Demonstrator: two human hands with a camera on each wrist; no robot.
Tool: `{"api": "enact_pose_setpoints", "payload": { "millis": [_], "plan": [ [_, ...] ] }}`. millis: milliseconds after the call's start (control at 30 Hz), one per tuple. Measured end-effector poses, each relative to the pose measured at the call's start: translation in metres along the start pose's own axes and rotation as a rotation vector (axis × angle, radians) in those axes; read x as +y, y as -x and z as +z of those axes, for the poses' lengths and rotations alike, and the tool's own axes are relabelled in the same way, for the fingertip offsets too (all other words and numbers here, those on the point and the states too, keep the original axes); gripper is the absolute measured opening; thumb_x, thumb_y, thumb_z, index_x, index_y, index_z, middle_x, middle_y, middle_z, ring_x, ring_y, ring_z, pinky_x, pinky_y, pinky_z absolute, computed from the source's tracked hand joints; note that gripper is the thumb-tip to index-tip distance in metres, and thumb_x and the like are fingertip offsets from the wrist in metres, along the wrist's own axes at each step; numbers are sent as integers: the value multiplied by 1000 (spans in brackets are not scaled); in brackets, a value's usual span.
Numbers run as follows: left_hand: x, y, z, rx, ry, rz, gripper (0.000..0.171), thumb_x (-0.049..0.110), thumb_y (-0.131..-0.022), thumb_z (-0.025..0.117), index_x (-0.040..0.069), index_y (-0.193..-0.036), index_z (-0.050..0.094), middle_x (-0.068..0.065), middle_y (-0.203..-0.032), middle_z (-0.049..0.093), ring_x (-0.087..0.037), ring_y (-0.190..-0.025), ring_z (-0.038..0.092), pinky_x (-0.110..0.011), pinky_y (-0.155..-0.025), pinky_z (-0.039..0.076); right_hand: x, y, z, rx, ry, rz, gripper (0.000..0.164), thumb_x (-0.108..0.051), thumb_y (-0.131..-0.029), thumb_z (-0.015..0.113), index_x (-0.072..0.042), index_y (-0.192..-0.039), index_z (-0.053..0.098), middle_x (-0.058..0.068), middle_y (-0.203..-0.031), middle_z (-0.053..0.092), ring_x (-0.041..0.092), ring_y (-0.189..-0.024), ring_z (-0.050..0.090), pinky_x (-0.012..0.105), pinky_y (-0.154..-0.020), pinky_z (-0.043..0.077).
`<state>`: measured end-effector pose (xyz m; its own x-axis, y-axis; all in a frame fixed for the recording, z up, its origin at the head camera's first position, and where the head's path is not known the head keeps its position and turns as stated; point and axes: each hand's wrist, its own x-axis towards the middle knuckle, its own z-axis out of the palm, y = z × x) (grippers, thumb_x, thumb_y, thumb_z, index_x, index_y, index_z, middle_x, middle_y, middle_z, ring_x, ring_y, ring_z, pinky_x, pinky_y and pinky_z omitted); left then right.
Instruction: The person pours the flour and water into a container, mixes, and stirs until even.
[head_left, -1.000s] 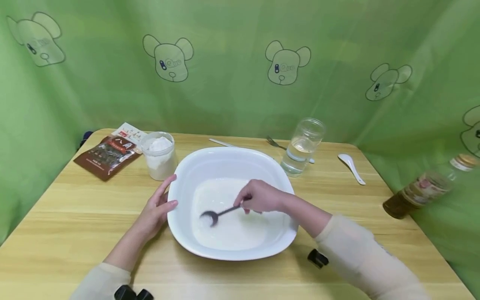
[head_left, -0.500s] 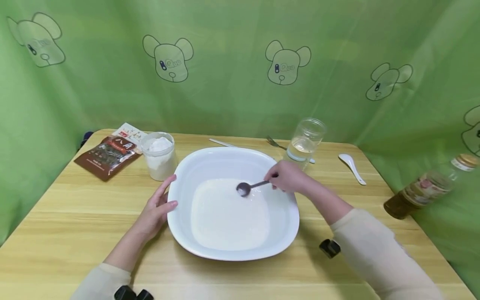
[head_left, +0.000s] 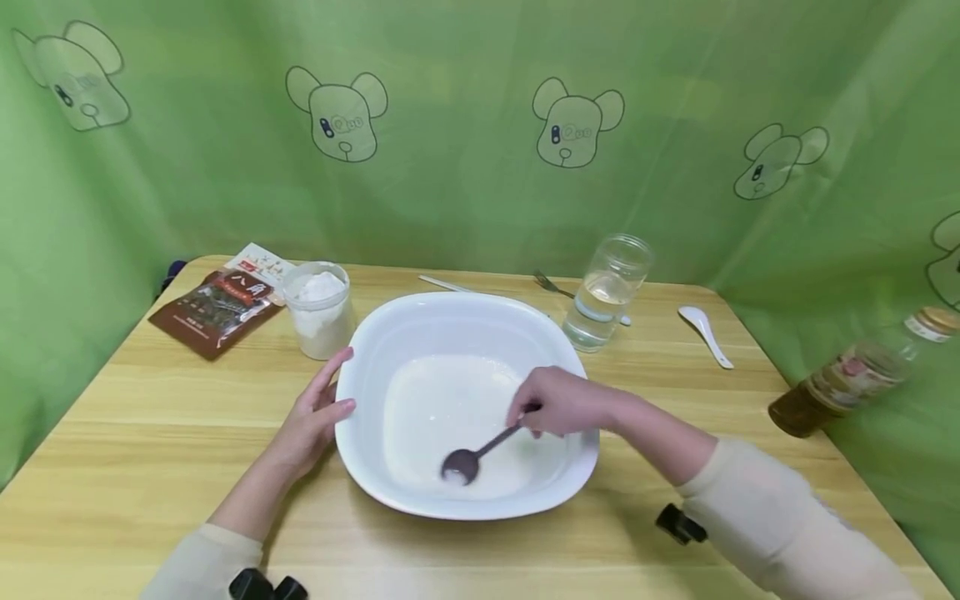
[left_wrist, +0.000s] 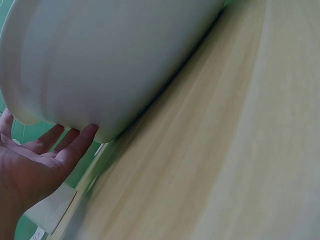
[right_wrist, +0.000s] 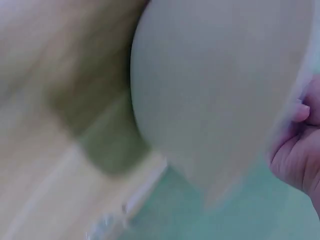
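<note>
A white basin [head_left: 405, 315] with a shallow white liquid [head_left: 420, 417] sits mid-table in the head view. My left hand [head_left: 307, 421] rests against its left side, with thumb and forefinger at the rim. In the left wrist view, fairly straight fingers [left_wrist: 79, 145] touch the outer wall. Over the basin's right half, my right hand [head_left: 553, 402] grips a dark spoon [head_left: 460, 467] by its handle, its bowl dipping into the liquid near the front. The right wrist view is blurred; the basin wall [right_wrist: 210, 85] hides the spoon there, and only part of the hand [right_wrist: 300, 155] shows.
Behind the basin stand a jar of white powder [head_left: 318, 312] and a jar of clear liquid [head_left: 603, 300]. A spice packet [head_left: 213, 317] lies left. A fork [head_left: 551, 286], a white spoon [head_left: 703, 333] and a bottle of brown liquid [head_left: 840, 387] are to the right.
The spoon in my right hand has swept from the left of the basin to the back right, then down to the front. My left hand stays on the basin's side.
</note>
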<state>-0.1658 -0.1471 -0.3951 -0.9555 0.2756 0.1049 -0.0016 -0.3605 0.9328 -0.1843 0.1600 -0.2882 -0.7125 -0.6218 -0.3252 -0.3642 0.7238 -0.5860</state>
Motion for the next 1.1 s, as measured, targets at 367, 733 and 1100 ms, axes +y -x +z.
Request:
{"api": "enact_pose_setpoints", "payload": {
  "millis": [367,733,1100],
  "plan": [
    [0,-1,1,-10,0,-3,68,-1,-77,48,13,-138,19,-26,-127,26,-23,-98,50,-37,-76,48,25,-17,-37,284,217,151,22,6,-74,49,0,-85,66,4,-62,59,12,-48,48,23,-42,43],
    [-1,1,1,-21,2,15,67,-2,-78,47,13,-138,19,-29,-127,24,-21,-98,50,-35,-76,48,-11,-58,15,165,-111,33,20,2,-81,50,-3,-90,67,12,-65,61,10,-40,43,17,-35,33],
    [0,1,0,-22,-7,16,68,0,-78,48,12,-138,18,-29,-127,24,-21,-98,50,-36,-77,47,9,17,-26,24,143,56,21,8,-73,50,-4,-76,67,2,-56,55,8,-43,45,19,-36,39]
  ]
}}
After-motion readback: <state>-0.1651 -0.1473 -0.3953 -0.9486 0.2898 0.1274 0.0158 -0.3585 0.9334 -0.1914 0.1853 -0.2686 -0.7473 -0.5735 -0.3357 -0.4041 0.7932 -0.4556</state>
